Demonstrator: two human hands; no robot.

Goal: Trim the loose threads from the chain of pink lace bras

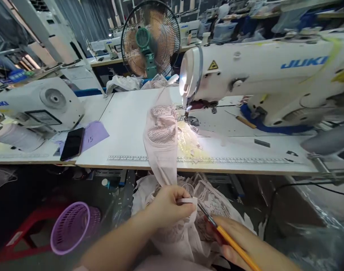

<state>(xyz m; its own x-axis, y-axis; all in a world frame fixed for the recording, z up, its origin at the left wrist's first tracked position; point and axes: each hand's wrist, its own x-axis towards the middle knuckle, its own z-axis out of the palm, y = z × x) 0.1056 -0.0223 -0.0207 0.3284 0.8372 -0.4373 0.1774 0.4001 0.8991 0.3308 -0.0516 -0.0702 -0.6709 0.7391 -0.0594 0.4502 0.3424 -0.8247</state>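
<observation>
My left hand [172, 206] pinches the end of a pale pink strip near the table's front edge. Closed round an orange-handled tool [234, 246] with a thin metal shaft is my right hand [231, 237]; the tool's tip reaches to the fabric beside my left fingers. A pale pink lace garment [162, 130] lies across the white table, left of the sewing machine's needle area, and hangs over the edge towards my left hand. More lace pieces [180, 241] are heaped on my lap, below both hands.
A white sewing machine [256, 71] stands at the right, another [36, 105] at the left. On the table [127, 131] are a phone [72, 144] and purple cloth [94, 136]. A fan [151, 41] stands behind. A purple basket [72, 227] and red stool [28, 229] are lower left.
</observation>
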